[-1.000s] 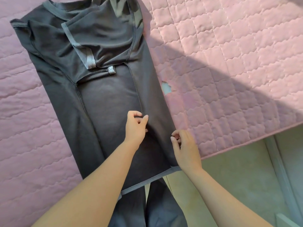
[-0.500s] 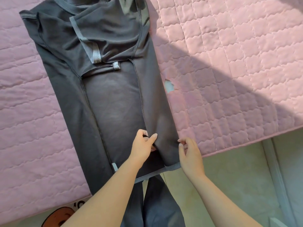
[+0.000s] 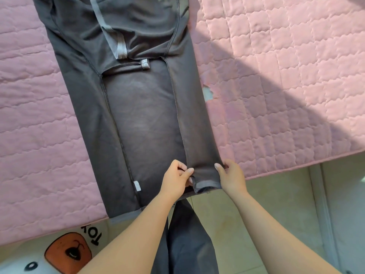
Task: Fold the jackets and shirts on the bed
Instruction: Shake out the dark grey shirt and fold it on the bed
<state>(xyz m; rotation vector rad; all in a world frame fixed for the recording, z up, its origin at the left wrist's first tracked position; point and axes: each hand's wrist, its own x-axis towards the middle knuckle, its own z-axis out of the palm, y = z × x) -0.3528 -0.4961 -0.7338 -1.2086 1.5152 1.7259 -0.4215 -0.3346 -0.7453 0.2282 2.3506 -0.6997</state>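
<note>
Hands at the hem: the left hand (image 3: 175, 180) and right hand (image 3: 231, 177) each pinch, thumb against curled fingers, a lower corner of the folded-in right flap of a dark grey, smooth-knit shirt (image 3: 142, 119). The shirt lies lengthwise on a pink quilted bedspread (image 3: 276, 76), collar end toward 12 o'clock, its pale grey hem band (image 3: 207, 183) at the bed's edge at 6 o'clock. Over the past second both hands have slid down the flap from mid-body to the hem, drawing it straight. Both side folds now look set, so the hem-to-collar fold probably comes next.
</note>
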